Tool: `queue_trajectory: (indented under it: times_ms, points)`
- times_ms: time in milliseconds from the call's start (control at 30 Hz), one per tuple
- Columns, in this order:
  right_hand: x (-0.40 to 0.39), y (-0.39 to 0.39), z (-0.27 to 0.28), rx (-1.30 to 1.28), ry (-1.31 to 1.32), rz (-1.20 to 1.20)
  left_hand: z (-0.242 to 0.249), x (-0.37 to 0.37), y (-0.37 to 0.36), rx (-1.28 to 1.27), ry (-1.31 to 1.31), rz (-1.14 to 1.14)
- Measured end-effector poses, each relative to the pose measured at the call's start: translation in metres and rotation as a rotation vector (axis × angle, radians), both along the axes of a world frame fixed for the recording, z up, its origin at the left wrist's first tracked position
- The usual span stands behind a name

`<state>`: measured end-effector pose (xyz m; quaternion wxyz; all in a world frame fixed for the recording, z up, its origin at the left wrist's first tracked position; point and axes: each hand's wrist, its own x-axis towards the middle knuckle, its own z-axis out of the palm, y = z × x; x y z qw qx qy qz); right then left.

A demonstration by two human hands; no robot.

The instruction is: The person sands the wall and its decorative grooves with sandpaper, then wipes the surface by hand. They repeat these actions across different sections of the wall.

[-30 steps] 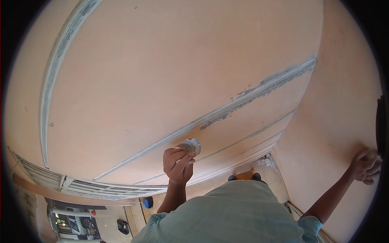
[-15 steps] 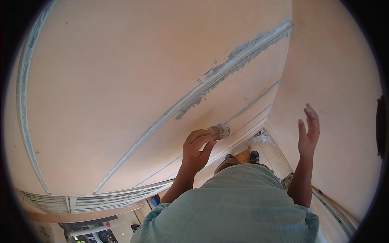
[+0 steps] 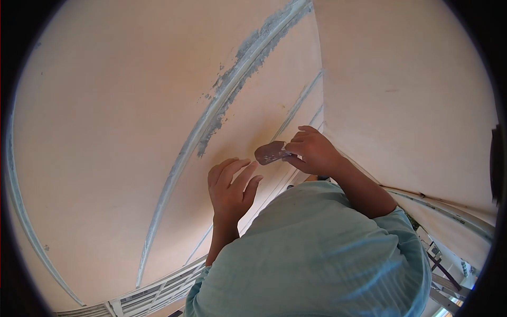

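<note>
A small piece of sandpaper (image 3: 269, 153), its brown grit side showing with whitish dust on it, sticks out to the left from my right hand (image 3: 317, 152). The thumb and fingers of that hand pinch its right end. My left hand (image 3: 230, 189) is open just left of it, fingers apart, with fingertips close to the sandpaper's lower left edge. Behind both hands is a peach-coloured wall (image 3: 132, 116). A raised pale strip (image 3: 182, 153) crosses it diagonally, edged along its upper part with rough grey patches.
A second wall (image 3: 406, 79) meets the first at a corner on the right. Thinner grey strips (image 3: 298, 108) run near that corner. White slats (image 3: 150, 298) show at the lower left, and metal ladder-like parts (image 3: 449, 290) at the lower right.
The sandpaper has passed from my left hand to my right, and its brown side now shows instead of the printed back. My right hand came in from the right; the view has shifted.
</note>
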<state>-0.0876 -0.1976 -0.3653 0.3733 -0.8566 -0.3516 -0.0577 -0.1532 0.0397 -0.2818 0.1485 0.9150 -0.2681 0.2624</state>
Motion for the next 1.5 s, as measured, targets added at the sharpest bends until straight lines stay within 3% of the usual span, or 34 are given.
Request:
queue_trajectory:
  times_ms: [133, 233, 267, 300, 333, 433, 700, 767, 800, 900, 1033, 1100, 1133, 1200, 1233, 1300, 1467, 1500]
  points:
    - [-0.002, -0.031, -0.044, 0.174, 0.161, -0.256, 0.012, -0.021, 0.044, -0.084, -0.233, 0.031]
    - [-0.001, -0.053, -0.083, 0.391, 0.193, -0.458, 0.019, -0.041, 0.071, -0.228, -0.071, 0.084]
    - [0.0, -0.055, -0.092, 0.401, 0.197, -0.473, 0.024, -0.045, 0.075, -0.218, 0.147, 0.184]
    - [0.002, -0.057, -0.101, 0.505, 0.384, -0.551, 0.027, -0.047, 0.078, -0.203, 0.366, 0.287]
    - [0.004, -0.057, -0.111, 0.61, 0.572, -0.626, 0.027, -0.048, 0.081, -0.19, 0.37, 0.276]
    - [0.027, -0.051, -0.145, 0.754, 0.74, -0.745, 0.033, -0.041, 0.075, -0.08, 0.684, 0.638]
    - [0.137, -0.033, -0.195, 1.063, 0.774, -0.927, 0.025, -0.036, 0.075, -0.022, 0.7, 0.657]
    - [0.168, -0.033, -0.196, 1.345, 0.689, -1.01, 0.024, -0.035, 0.069, -0.072, 0.662, 0.709]
    - [0.183, -0.032, -0.199, 1.347, 0.691, -1.015, 0.021, -0.035, 0.068, -0.067, 0.665, 0.707]
    - [0.214, -0.029, -0.196, 1.784, 0.857, -1.005, 0.016, -0.035, 0.07, -0.076, 0.621, 0.752]
    - [0.213, -0.016, -0.185, 1.778, 0.848, -0.955, 0.019, -0.036, 0.069, -0.087, 0.633, 0.747]
    - [0.205, -0.004, -0.185, 1.364, 0.687, -1.002, 0.017, -0.033, 0.068, -0.108, 0.631, 0.764]
    - [0.205, -0.004, -0.188, 1.356, 0.683, -1.003, 0.017, -0.033, 0.068, -0.11, 0.631, 0.765]
    - [0.2, -0.004, -0.195, 0.62, 0.064, -1.119, 0.017, -0.034, 0.069, -0.114, 0.64, 0.762]
    - [0.198, -0.002, -0.198, 0.616, 0.06, -1.123, 0.016, -0.034, 0.069, -0.114, 0.632, 0.76]
    - [0.195, 0.006, -0.2, 0.99, 0.428, -0.93, 0.018, -0.032, 0.068, -0.113, 0.62, 0.754]
    - [0.179, 0.025, -0.181, 0.842, 0.308, -0.836, 0.018, -0.033, 0.068, -0.085, 0.639, 0.746]
    - [0.183, 0.023, -0.177, 1.157, 0.291, -0.731, 0.018, -0.033, 0.07, -0.087, 0.639, 0.746]
